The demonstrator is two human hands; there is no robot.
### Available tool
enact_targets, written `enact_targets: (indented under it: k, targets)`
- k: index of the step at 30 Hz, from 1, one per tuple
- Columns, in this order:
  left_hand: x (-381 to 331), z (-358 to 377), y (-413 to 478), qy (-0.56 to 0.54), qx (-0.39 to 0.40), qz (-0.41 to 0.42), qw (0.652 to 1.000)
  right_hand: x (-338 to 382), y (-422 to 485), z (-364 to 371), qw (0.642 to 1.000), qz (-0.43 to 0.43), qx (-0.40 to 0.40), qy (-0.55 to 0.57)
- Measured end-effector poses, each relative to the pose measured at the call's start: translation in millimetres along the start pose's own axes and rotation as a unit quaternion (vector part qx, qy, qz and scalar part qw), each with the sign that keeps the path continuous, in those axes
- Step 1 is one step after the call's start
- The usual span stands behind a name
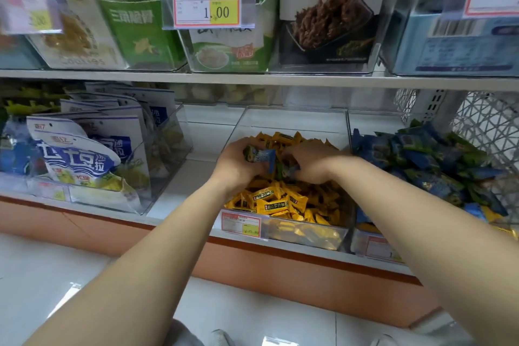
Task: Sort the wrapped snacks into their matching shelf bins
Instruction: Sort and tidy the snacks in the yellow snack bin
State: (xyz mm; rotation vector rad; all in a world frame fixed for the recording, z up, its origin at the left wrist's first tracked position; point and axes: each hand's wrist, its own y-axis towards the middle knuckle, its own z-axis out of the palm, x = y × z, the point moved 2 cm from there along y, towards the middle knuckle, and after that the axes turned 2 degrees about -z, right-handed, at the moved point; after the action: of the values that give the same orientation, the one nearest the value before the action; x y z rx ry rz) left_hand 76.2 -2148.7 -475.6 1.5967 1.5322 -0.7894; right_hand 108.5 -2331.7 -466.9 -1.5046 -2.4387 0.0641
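Note:
Both hands are inside the clear middle bin [292,121] on the lower shelf, over a heap of yellow wrapped snacks [276,202]. My left hand [238,161] grips a blue-and-green wrapped snack [259,155]. My right hand [311,161] has its fingers curled round another blue-and-green wrapped snack [288,170] just above the yellow pile. To the right, a second clear bin [373,123] is heaped with matching blue-and-green snacks [432,160].
Left of the yellow bin is a bare gap of shelf [193,174], then a clear bin of blue-and-white pouches [84,149]. A price tag [241,223] hangs on the yellow bin's front. The upper shelf [252,77] holds bins of bagged snacks. A white mesh basket [488,123] stands far right.

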Motion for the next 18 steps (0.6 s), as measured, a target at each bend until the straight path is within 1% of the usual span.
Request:
enact_targets:
  k: [3, 5, 7, 9, 11, 13, 16, 18]
  targets:
    - [-3, -2, -2, -0.057, -0.002, -0.024, 0.998, -2, 14, 6, 1.000, 0.013, 0.010, -0.015]
    - [-7, -5, -4, -0.133, 0.003, -0.060, 0.989, -4, 13, 5, 1.000, 0.022, -0.005, -0.021]
    - [-14, -9, -9, -0.203, 0.010, -0.097, 0.974, -5, 3, -2, 0.999, 0.026, -0.037, 0.017]
    - [-23, -12, -18, -0.221, 0.001, -0.105, 0.970, -4, -17, -13, 0.990, 0.021, -0.099, 0.100]
    - [-36, -13, -30, -0.223, -0.005, -0.095, 0.970, -2, -42, -23, 0.967, 0.013, -0.163, 0.197]
    - [-48, -11, -44, -0.259, 0.002, -0.091, 0.962, 3, -70, -29, 0.939, 0.004, -0.203, 0.278]
    - [-62, -6, -66, -0.330, 0.012, -0.105, 0.938, 8, -105, -25, 0.873, 0.011, -0.216, 0.436]
    - [-69, -3, -77, -0.366, 0.017, -0.110, 0.924, 10, -122, -20, 0.838, 0.016, -0.210, 0.504]
